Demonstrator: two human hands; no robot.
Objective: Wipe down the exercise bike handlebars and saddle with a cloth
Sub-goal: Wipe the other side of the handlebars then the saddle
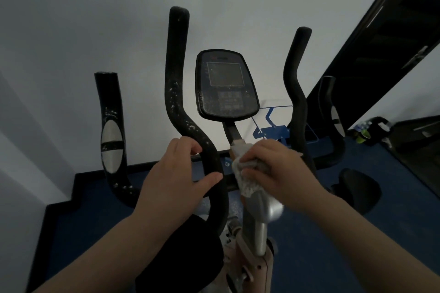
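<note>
The exercise bike fills the head view. Its left inner handlebar [177, 74] is black foam with white flecks, and my left hand [176, 176] grips its lower bend. My right hand [276, 169] holds a pale cloth [245, 181] against the silver centre post [259, 211] just below the console [226, 85]. The right inner handlebar [295, 74] rises behind my right hand. Two outer handles with silver pads stand at the left [110, 133] and at the right [333, 112]. The black saddle [181, 252] lies under my left forearm, partly hidden.
A white wall stands close behind the bike. A dark door [390, 38] leans at the right. Blue carpet [357, 233] covers the floor. A black bag [378, 131] with green items sits at the right, and a black pedal [357, 188] lies below it.
</note>
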